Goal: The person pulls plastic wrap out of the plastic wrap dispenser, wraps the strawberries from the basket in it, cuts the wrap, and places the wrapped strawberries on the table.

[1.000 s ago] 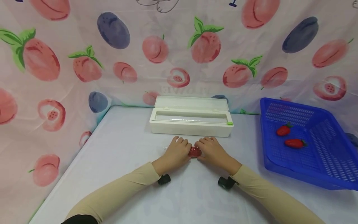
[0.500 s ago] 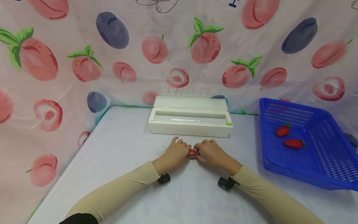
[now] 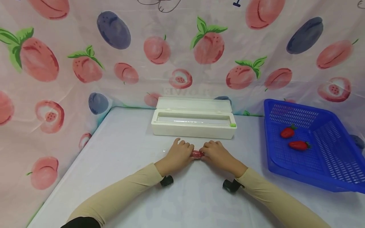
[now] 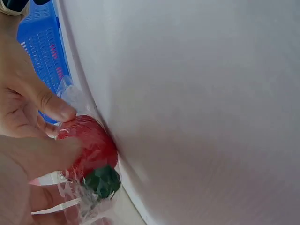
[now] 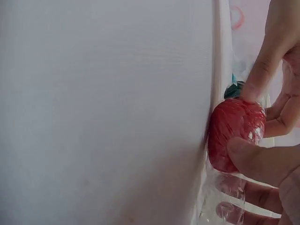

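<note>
A red strawberry (image 3: 196, 154) with a dark green leafy top (image 4: 102, 181) lies on its side, wrapped in clear plastic film (image 4: 74, 95). My left hand (image 3: 177, 155) grips its leafy end, thumb over the red flesh and fingers behind. From the other side my right hand (image 3: 218, 155) holds the tip end, thumb (image 5: 241, 149) pressed on the film. Loose film sticks out past both ends of the fruit, crumpled near the leaves and over the right fingers. Much of the strawberry is hidden by the hands in the head view.
Behind the hands stands a white cling film box (image 3: 194, 131), lid up, with a green slider (image 3: 233, 125) at its right end. A blue basket (image 3: 293, 169) at the right holds two unwrapped strawberries (image 3: 298, 145). A fruit-print curtain (image 3: 182, 47) hangs behind the white table.
Both hands stay on the strawberry, their fingers shifting slightly. The right fingers have closed in over its end, so less red shows between the hands than a second ago.
</note>
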Demonstrator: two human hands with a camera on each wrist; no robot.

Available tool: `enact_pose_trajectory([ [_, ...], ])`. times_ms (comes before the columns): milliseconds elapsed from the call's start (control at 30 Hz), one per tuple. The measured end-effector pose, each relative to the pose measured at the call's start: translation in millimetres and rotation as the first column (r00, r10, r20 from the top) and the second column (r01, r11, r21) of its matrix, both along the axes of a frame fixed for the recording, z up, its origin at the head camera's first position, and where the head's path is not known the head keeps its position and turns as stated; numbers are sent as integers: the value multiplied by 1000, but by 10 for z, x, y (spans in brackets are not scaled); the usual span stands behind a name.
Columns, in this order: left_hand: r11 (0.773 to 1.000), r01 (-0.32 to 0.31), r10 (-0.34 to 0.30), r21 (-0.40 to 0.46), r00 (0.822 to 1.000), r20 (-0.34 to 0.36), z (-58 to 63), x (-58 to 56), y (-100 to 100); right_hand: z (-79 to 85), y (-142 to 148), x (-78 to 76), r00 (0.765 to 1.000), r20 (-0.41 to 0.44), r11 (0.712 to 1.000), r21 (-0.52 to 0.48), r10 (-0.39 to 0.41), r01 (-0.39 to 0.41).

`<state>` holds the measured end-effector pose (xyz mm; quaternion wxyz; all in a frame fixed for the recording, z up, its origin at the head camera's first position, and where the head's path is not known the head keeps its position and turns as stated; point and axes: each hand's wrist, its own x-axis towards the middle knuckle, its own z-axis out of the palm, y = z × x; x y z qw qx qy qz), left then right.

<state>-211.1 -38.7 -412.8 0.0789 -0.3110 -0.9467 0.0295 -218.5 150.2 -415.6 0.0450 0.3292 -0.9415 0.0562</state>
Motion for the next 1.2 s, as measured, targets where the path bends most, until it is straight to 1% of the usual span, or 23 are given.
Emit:
enact_pose_trajectory([
  [100, 1000, 1, -2, -20, 1000, -24, -3, -19, -10, 7, -10, -3, 999, -12, 1000, 1, -29, 29],
  [200, 999, 1, -3, -36, 999, -45, -3, -32, -16, 12, -17, -2, 998, -15, 998, -23, -61, 61],
  [333, 999, -3, 0, -42, 998, -70, 8, -28, -5, 12, -19, -1, 996, -33, 995, -52, -83, 81],
  [400, 999, -1, -2, -47, 997, -79, 10, -26, 3, 9, -23, 1, 995, -45, 995, -50, -91, 89],
  [533, 999, 8, -11, -45, 998, -65, 17, -32, 14, 8, -38, 1, 992, -47, 993, -34, -114, 112],
  [667, 999, 2, -3, -38, 999, -36, 10, -53, 15, 3, -44, -7, 995, -37, 995, 7, -98, 98],
  [767, 999, -13, 13, -49, 1000, -14, -1, -62, 20, 4, -31, -9, 997, -21, 996, 39, -79, 80],
  [1000, 997, -11, 14, -79, 999, 34, 7, -53, 8, -8, -6, -8, 996, -19, 994, 63, -86, 87],
  [1200, 994, -50, 57, -101, 996, 69, -3, -72, -7, -42, 52, -3, 992, -50, 989, 94, -114, 118],
])
